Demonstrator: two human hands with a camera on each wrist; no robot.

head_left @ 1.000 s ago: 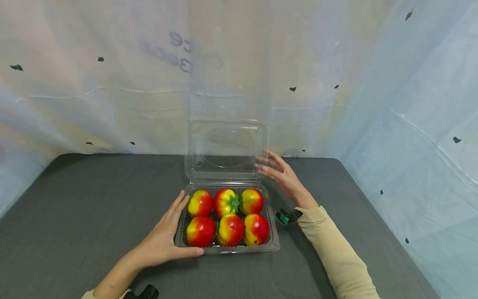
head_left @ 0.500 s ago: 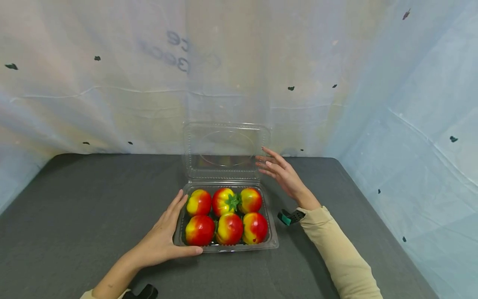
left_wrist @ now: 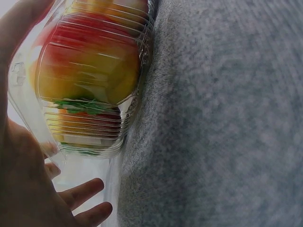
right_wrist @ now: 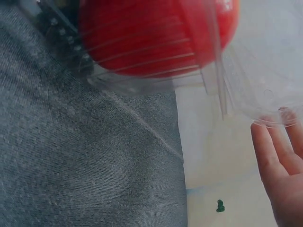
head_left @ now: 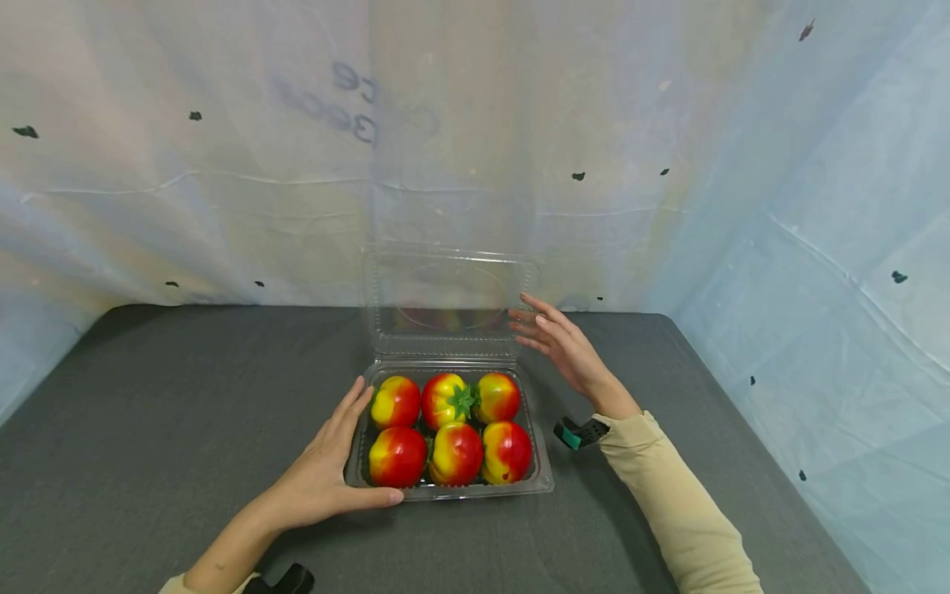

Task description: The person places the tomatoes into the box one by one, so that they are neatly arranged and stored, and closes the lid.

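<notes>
A clear plastic clamshell box (head_left: 547, 474) on the table holds several round red-and-yellow fruits (head_left: 397, 458), one showing a green leafy top (head_left: 462, 401). Its hinged lid (head_left: 445, 340) stands raised at the back. My left hand (head_left: 319, 474) lies along the box's left side, fingers extended by the rim and thumb at the front edge. My right hand (head_left: 567, 355) is at the lid's right edge, its fingers nearly straight. In the right wrist view those fingertips (right_wrist: 258, 125) meet the lid's edge, some seen through the plastic.
The box stands on a grey cloth-covered table (head_left: 185, 396). Behind it hangs a pale sheet (head_left: 460, 148) with dark spots and faint writing; another bluish sheet (head_left: 839, 272) closes the right side. Dark bands (head_left: 579, 432) sit at both wrists.
The lid has tilted a little forward over the fruits, its top edge now lower in the head view. My right fingers stay at its edge; the left hand keeps its place on the box.
</notes>
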